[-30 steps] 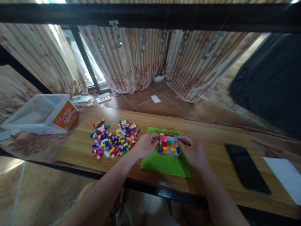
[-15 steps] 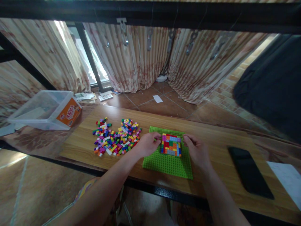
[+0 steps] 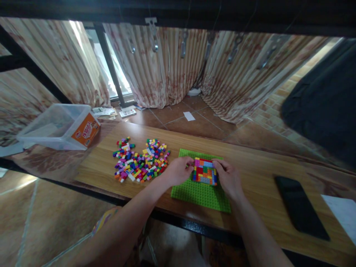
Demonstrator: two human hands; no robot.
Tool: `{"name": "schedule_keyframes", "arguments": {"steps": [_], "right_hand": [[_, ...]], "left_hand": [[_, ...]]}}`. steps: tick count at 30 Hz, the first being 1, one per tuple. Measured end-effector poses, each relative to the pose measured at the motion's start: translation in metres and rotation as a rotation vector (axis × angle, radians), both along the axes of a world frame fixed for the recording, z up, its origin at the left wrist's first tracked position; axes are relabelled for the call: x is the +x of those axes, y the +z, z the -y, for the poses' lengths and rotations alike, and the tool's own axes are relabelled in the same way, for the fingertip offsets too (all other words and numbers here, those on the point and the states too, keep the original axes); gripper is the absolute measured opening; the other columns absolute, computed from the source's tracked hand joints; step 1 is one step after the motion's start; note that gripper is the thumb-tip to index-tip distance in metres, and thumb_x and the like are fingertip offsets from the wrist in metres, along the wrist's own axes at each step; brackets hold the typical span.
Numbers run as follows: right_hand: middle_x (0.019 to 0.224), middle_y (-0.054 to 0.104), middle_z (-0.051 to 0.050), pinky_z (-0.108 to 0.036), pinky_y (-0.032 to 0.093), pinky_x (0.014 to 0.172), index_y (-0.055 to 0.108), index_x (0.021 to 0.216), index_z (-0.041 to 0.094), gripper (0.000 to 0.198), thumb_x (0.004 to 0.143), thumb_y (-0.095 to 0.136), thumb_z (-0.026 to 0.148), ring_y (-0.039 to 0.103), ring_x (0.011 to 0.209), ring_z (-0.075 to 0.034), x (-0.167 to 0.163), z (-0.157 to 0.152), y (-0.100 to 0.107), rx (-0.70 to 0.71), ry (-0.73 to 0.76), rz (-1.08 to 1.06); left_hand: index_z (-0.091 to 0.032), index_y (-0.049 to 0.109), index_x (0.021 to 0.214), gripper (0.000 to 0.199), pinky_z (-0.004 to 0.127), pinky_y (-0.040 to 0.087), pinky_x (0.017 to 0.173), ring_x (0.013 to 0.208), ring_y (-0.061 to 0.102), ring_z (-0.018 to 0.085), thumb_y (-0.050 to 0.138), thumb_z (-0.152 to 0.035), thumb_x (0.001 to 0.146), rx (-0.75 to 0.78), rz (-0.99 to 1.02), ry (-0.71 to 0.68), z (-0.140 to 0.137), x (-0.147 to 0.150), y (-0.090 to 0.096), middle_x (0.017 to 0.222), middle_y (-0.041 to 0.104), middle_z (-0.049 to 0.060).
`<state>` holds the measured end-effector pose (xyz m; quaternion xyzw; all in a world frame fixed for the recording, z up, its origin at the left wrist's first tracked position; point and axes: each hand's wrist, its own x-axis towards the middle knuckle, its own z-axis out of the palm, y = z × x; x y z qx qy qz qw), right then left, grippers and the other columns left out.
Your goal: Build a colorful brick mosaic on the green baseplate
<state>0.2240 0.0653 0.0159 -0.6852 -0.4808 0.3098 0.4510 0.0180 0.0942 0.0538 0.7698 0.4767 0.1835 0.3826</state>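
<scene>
A green baseplate lies on the wooden table, bearing a square block of multicoloured building bricks. My left hand is at the left side of this block, thumb and fingertips pinched together; whatever lies between them is too small to make out. On the other side my right hand reaches in, its fingertips at the block's upper right corner. Its fingers are closed and hide anything they may hold. A loose pile of small bricks spreads over the table to the left of the plate.
A clear plastic box with an orange label stands beyond the table's left end. On the right lie a black tablet-like slab and a white paper sheet. Patterned curtains hang behind the table.
My right hand has moved left, from beside the brick block onto its upper right corner. My left hand stays by the block's left side. The whole view has shifted slightly.
</scene>
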Motion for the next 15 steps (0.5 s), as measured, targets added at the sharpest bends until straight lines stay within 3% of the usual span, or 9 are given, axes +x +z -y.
{"name": "schedule_keyframes", "arguments": {"steps": [8,15], "right_hand": [[0.090,0.077,-0.008,-0.036,0.050,0.078,0.077,0.090,0.017,0.042,0.075,0.063,0.054,0.069,0.083,-0.025,0.0007,-0.0028,0.0003,0.005,0.004,-0.002],[0.090,0.077,-0.008,-0.035,0.051,0.070,0.078,0.092,0.019,0.045,0.075,0.061,0.057,0.068,0.079,-0.025,0.0077,-0.0033,-0.0090,-0.037,-0.004,0.042]], "left_hand": [[-0.015,0.071,0.108,0.032,0.028,0.051,0.081,0.089,0.067,0.020,0.047,-0.015,0.087,-0.006,0.007,-0.012,0.0009,-0.0002,0.0010,0.102,0.075,0.007],[-0.013,0.071,0.110,0.031,0.028,0.051,0.082,0.087,0.068,0.019,0.050,-0.019,0.087,0.055,-0.011,0.063,0.0004,-0.0084,0.0014,0.102,0.075,0.010]]}}
